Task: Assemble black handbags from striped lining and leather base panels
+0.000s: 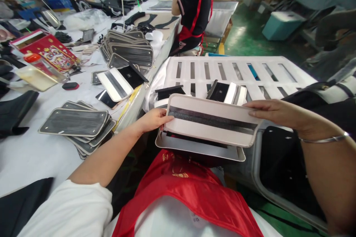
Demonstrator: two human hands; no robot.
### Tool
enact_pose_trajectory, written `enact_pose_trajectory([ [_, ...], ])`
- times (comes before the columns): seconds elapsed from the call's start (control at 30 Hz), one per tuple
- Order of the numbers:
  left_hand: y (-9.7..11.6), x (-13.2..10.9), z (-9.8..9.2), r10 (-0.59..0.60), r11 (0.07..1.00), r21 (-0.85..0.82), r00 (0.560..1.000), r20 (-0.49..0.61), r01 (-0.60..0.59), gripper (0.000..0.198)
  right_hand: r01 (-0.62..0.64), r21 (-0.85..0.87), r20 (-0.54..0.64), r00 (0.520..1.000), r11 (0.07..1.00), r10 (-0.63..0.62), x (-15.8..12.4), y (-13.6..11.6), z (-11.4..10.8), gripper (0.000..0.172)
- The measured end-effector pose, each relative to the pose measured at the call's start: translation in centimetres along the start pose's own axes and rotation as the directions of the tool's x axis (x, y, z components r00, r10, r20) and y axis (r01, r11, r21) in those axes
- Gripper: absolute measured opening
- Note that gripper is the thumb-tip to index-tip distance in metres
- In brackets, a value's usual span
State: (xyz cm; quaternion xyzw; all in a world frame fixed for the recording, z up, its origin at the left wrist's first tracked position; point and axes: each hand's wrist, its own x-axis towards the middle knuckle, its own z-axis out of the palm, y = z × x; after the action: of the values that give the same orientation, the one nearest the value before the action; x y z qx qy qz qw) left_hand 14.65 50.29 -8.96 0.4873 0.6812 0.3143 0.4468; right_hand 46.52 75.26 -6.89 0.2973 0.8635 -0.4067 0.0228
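Note:
My left hand (pixel 156 120) and my right hand (pixel 274 113) grip a long white panel (pixel 205 113) with rounded corners by its two short ends. A dark strip runs along its length. Close below it, over my lap, lies a second pale-rimmed panel (pixel 200 147), partly covered by the first. Just past the panel, black flaps (pixel 218 90) and pale strips rest on a white slotted rack (pixel 200 63). To the left, a stack of dark grey panels (pixel 75 122) with light edging sits on the white table.
Another stack of grey panels (pixel 130 50) stands farther back on the table, near a white piece with a dark stripe (pixel 115 83). A red box (pixel 47 50) is at the left. A co-worker (pixel 194 7) sits ahead. Black bags (pixel 289 163) fill the right side.

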Motion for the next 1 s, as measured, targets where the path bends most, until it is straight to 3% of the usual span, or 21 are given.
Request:
enact_pose_trajectory([
  [0.17,-1.3,-1.2,1.0,-0.059,0.953,0.285,0.986,-0.157,0.102,0.024,0.064,-0.206,0.151,0.988,0.976,-0.033,1.9,0.0,2.0,0.042],
  [0.3,-1.5,-1.6,2.0,-0.036,0.79,0.576,0.954,-0.296,0.208,0.026,0.133,-0.257,0.232,0.97,0.957,-0.072,2.8,-1.0,2.1,0.048],
  [0.47,-1.1,-1.4,2.4,-0.069,0.709,0.641,0.933,-0.353,0.295,0.05,0.22,-0.221,0.322,0.936,0.95,-0.141,4.3,-5.0,3.7,0.054],
  [0.57,-1.2,-1.8,2.2,-0.071,0.732,0.615,0.93,-0.36,0.294,0.068,0.246,-0.425,0.239,0.959,0.871,-0.154,5.5,-7.8,6.5,0.04],
  [0.7,-2.7,-3.4,1.0,-0.072,0.909,0.358,0.927,-0.369,0.213,0.07,0.278,-0.521,0.144,0.961,0.807,-0.238,6.5,-9.8,9.2,0.026],
  [0.8,-4.3,-4.9,0.3,-0.114,0.982,0.073,0.847,-0.52,0.177,0.063,0.348,-0.438,0.125,0.937,0.829,-0.328,6.5,-9.2,9.5,0.024],
  [0.87,-5.2,-5.5,0.4,-0.128,0.988,-0.005,0.812,-0.569,0.152,0.062,0.373,-0.429,0.145,0.927,0.822,-0.345,6.3,-8.2,9.6,0.024],
  [1.0,-6.2,-5.6,2.0,-0.083,0.996,-0.001,0.872,-0.482,0.095,0.067,0.349,-0.449,0.162,0.937,0.822,-0.309,6.0,-6.4,10.0,0.026],
])
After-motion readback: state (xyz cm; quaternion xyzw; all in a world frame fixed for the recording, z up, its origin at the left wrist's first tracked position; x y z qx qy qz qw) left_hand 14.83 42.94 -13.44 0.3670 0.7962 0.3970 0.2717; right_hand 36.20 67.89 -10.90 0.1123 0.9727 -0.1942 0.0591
